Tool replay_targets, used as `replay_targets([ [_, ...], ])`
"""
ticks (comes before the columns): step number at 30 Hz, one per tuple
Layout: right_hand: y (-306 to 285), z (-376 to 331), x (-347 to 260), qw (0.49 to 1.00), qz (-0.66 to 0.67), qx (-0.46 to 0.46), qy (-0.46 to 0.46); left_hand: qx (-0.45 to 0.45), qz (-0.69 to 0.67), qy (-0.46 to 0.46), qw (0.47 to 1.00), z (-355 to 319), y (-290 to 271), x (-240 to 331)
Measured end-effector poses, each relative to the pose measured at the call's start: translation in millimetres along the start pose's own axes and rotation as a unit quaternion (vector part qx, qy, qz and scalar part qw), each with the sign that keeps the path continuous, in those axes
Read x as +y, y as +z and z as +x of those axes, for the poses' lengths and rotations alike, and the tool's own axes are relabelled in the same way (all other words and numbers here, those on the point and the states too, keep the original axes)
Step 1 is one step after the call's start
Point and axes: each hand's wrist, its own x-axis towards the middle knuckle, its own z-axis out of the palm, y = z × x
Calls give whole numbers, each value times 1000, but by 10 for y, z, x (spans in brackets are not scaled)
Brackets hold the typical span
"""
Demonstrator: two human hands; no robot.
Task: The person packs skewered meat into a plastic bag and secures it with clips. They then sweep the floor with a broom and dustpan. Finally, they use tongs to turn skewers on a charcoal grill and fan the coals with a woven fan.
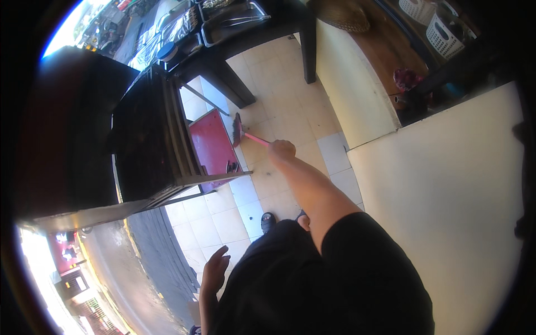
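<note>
My right hand is closed around the pink handle of a broom, with the arm stretched out ahead over the floor. The broom's head, with dark bristles, is at the tiled floor beside a red panel under a dark stand. My left hand hangs low at my side, holding nothing, with its fingers extended. A sandalled foot shows below on the tiles; the other is partly hidden by my clothing.
A dark cabinet-like stand with a metal frame takes up the left. Ahead, a black table bears metal trays and tongs. A pale wall runs along the right, below a wooden shelf with white baskets.
</note>
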Motion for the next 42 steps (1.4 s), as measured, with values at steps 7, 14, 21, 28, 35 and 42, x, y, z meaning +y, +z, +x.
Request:
replay_targets([
  [7, -31, -61, 1073, 987, 39, -56, 144, 25, -38, -23, 999, -36, -75, -20],
  [14, 326, -1899, 2735, 957, 95, -70, 265, -48, 25, 30, 998, 529, 9, 77],
  [21, 577, -4417, 3025, 909, 57, -136, 390, -138, 168, 161, 963, 1189, 399, 1033],
  [28, -486, -5159, 3159, 963, -122, -7, 241, -262, 190, 193, 926, 1575, 1181, 2013],
  [35, -1034, -3657, 3206, 974, -161, -22, 158, -338, 211, 197, 896, 1586, 1591, 2728],
  [42, -1324, -2583, 3029, 894, -446, -17, 31, -318, 232, 217, 893, 2136, 1369, 2888],
])
